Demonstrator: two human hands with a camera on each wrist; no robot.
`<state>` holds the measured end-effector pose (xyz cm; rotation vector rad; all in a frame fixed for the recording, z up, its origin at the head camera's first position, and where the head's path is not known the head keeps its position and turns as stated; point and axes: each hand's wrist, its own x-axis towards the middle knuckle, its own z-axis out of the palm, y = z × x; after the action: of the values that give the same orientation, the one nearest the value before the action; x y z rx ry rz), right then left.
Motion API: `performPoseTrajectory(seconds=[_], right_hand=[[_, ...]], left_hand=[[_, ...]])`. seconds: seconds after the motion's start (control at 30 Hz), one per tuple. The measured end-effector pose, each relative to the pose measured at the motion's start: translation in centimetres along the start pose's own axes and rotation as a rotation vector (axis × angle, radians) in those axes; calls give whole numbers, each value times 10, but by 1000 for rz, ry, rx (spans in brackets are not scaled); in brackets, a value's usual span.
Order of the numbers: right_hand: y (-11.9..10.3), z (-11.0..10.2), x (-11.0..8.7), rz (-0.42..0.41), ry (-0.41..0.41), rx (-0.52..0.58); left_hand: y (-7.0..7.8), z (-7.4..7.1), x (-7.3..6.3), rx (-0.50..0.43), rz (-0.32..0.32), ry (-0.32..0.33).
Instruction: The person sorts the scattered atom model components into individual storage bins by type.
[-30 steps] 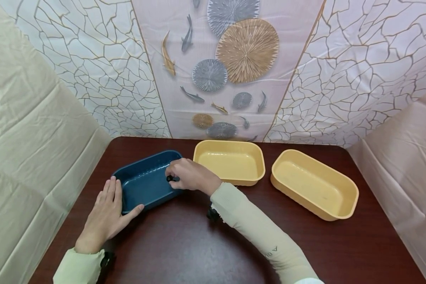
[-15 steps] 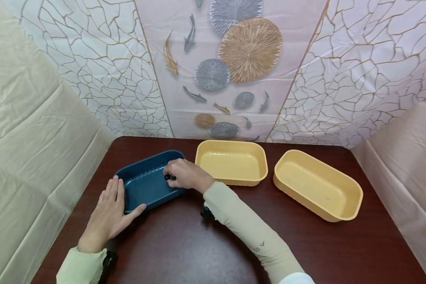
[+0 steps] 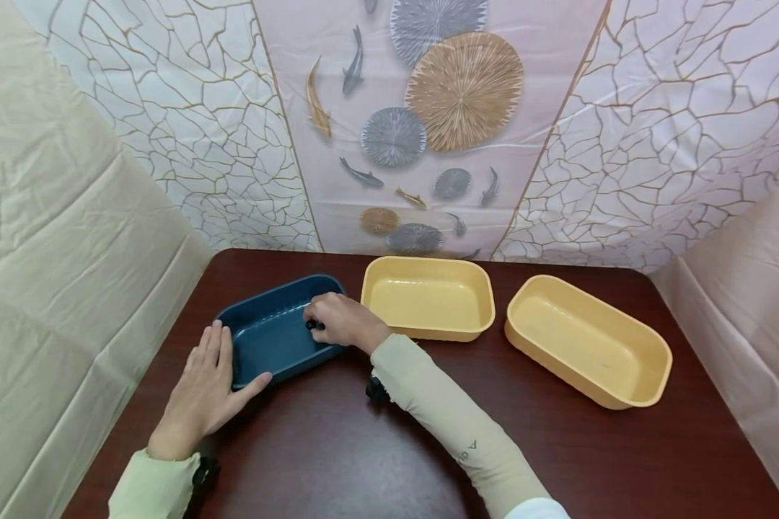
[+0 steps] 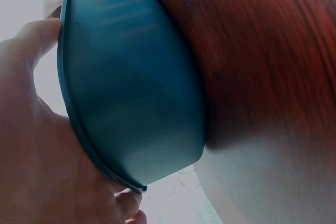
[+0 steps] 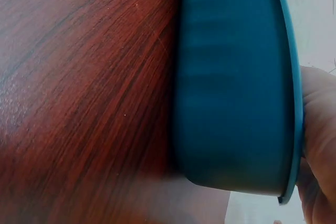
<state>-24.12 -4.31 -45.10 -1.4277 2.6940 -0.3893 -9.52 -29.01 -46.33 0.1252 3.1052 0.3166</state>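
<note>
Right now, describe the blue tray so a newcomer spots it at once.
Start at the dark red-brown table and go to its far left part. There, set at a slant, is the rounded rectangular blue tray, with the left grip on its left end. It alone is blue; its neighbours, the middle tray and the right tray, are both yellow.

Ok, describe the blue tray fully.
The blue tray is open-topped and glossy, plastic-looking, with rounded corners, a thin rim and ribbed near side. It sits upright, angled, on the left of the table. The left hand touches its left end; the right hand grips a black object at its right end, contact unclear.
</note>
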Motion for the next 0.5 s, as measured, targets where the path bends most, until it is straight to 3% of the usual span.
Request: performPoseTrajectory(seconds=[0.5], right_hand=[[2, 0, 2, 37, -14, -9]], left_hand=[[-1, 1, 1, -6, -2, -5]])
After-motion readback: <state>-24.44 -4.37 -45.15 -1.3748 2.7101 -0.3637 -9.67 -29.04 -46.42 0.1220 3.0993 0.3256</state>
